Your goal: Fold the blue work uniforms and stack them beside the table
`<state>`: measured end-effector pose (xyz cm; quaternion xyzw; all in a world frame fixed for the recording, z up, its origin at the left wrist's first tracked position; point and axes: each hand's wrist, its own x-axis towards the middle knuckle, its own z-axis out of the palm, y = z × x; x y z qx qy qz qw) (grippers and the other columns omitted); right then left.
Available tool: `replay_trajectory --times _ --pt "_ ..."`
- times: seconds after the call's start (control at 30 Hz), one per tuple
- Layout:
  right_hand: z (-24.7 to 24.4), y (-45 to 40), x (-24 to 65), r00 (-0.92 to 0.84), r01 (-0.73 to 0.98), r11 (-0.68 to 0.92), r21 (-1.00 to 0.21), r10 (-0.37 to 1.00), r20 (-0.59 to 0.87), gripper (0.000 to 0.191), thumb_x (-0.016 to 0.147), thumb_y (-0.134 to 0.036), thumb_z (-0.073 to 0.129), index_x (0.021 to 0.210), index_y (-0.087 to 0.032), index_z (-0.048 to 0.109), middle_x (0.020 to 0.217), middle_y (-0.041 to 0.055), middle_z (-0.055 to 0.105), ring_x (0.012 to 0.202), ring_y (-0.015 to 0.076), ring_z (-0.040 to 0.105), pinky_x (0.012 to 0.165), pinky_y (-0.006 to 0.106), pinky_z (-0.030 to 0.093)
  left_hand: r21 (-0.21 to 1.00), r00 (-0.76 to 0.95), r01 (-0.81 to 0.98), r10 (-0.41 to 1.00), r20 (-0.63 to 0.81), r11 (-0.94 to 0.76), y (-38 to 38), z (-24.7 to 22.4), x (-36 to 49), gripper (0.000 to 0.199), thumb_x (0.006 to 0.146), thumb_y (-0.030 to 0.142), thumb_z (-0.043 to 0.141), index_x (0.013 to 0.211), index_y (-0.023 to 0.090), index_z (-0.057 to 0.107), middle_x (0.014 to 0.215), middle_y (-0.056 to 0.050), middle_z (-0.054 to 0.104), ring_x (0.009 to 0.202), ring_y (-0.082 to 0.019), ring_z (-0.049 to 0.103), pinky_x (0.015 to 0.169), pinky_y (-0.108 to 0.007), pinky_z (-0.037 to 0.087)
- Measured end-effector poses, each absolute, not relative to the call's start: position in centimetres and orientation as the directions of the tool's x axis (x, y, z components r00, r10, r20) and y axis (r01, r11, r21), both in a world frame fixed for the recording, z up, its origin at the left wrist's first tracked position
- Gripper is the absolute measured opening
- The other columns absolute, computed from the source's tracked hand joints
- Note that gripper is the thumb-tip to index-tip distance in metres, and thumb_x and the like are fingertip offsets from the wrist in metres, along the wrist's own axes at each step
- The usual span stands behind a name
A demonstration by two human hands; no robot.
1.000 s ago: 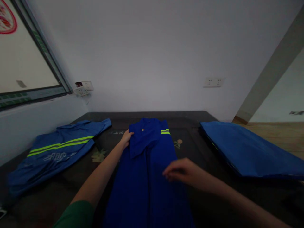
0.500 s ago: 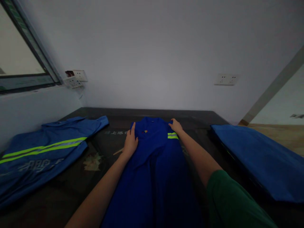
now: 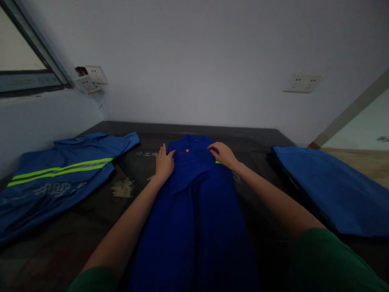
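Note:
A deep-blue work garment [image 3: 194, 170] lies front up on the dark table, its collar at the far end. A small red and yellow emblem shows on its chest. Below the chest, two long blue panels run toward me with a dark gap between them. My left hand [image 3: 164, 163] rests at the garment's left edge near the shoulder, fingers spread and thumb on the cloth. Over the right shoulder is my right hand [image 3: 224, 155], fingers bent and thumb apart, with no cloth visibly pinched. It partly covers a yellow-green stripe on the sleeve.
To the left lies a blue jacket [image 3: 69, 170] with yellow-green reflective bands. A folded blue cloth stack [image 3: 331, 186] is on the right. The dark table [image 3: 252, 142] meets a pale wall with sockets [image 3: 302, 83]. A torn paper patch [image 3: 123, 187] marks the tabletop.
My right hand has moved inward from the outer right shoulder onto the garment. My left hand has shifted slightly left, its fingers spreading. The camera view has tilted down.

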<state>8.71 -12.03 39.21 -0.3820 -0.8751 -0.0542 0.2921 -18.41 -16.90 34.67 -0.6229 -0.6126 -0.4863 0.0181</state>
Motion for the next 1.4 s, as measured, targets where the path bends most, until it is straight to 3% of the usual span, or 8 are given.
replay_trajectory --times 0.13,0.27,0.4,0.63,0.9,1.13,1.23,1.4 --pt "38.4 -18.5 8.5 -0.86 0.336 0.941 -0.039 0.323 0.394 0.026 0.089 -0.01 0.049 0.104 -0.021 0.068 0.102 0.0051 0.064 0.098 0.0168 0.055 0.09 0.031 0.043 0.5 0.237 0.702 0.829 0.507 -0.507 -19.9 36.8 -15.8 0.039 0.085 0.023 0.055 0.123 0.019 0.059 0.136 -0.011 0.054 0.129 -0.026 0.047 0.11 -0.046 0.034" --pt "37.2 -20.6 8.4 -0.929 0.31 0.94 0.144 0.266 0.258 0.026 0.084 -0.007 0.054 0.101 -0.02 0.069 0.104 0.0092 0.061 0.096 0.0207 0.053 0.081 0.033 0.044 0.363 0.567 0.685 0.775 0.278 -0.632 -23.7 35.8 -13.8 0.064 0.077 0.011 0.054 0.139 0.018 0.043 0.144 -0.009 0.046 0.133 -0.023 0.043 0.113 -0.042 0.031" --pt "37.0 -20.1 8.3 -0.917 0.37 0.91 0.186 0.325 0.231 0.017 0.085 -0.01 0.056 0.096 -0.018 0.066 0.102 0.0097 0.061 0.094 0.0212 0.053 0.078 0.032 0.042 0.293 0.527 0.76 0.814 0.245 -0.58 -25.7 34.1 -14.1 0.079 0.071 0.002 0.047 0.146 0.019 0.032 0.15 -0.009 0.039 0.137 -0.023 0.037 0.115 -0.042 0.029" --pt "38.6 -20.5 9.8 -0.831 0.452 0.891 -0.041 0.437 0.344 0.016 0.089 -0.011 0.051 0.101 -0.02 0.056 0.093 0.0052 0.061 0.086 0.018 0.056 0.074 0.028 0.04 0.399 0.571 0.656 0.767 0.292 -0.64 -26.5 34.4 -16.7 0.082 0.073 0.005 0.047 0.149 0.025 0.024 0.154 -0.004 0.031 0.139 -0.021 0.033 0.116 -0.043 0.027" --pt "37.8 -20.3 9.4 -0.809 0.411 0.903 -0.122 0.424 0.408 0.015 0.088 -0.009 0.048 0.098 -0.019 0.051 0.096 0.0054 0.061 0.086 0.0177 0.056 0.077 0.029 0.041 0.165 0.332 0.87 0.8 0.499 -0.464 -25.3 32.8 -13.3 0.056 0.081 0.014 0.055 0.136 0.022 0.046 0.132 -0.008 0.055 0.122 -0.024 0.051 0.102 -0.039 0.043" --pt "35.9 -20.0 8.7 -0.775 0.453 0.884 -0.117 0.455 0.439 0.025 0.086 -0.004 0.047 0.106 -0.018 0.053 0.102 0.0085 0.063 0.095 0.0197 0.057 0.084 0.033 0.044 0.06 0.341 0.894 0.761 0.551 -0.445 -25.4 32.1 -12.2 0.052 0.088 0.027 0.056 0.138 0.022 0.041 0.13 -0.01 0.054 0.118 -0.026 0.052 0.097 -0.043 0.045" --pt "35.1 -19.2 8.3 -0.774 0.461 0.884 -0.082 0.445 0.45 0.032 0.085 -0.003 0.049 0.113 -0.016 0.056 0.11 0.0103 0.064 0.103 0.021 0.056 0.092 0.036 0.043 0.051 0.38 0.866 0.721 0.58 -0.497 -25.4 32.1 -12.7 0.049 0.089 0.023 0.053 0.137 0.021 0.042 0.13 -0.012 0.053 0.12 -0.025 0.05 0.1 -0.043 0.044" --pt "34.7 -18.0 7.9 -0.817 0.417 0.909 -0.011 0.38 0.434 0.019 0.087 -0.01 0.054 0.099 -0.018 0.066 0.102 0.0081 0.067 0.1 0.0219 0.057 0.093 0.039 0.044 -0.052 0.551 0.783 0.652 0.52 -0.62 -25.4 32.0 -14.4 0.052 0.084 0.006 0.045 0.134 0.021 0.047 0.136 -0.009 0.052 0.124 -0.02 0.05 0.103 -0.038 0.043"
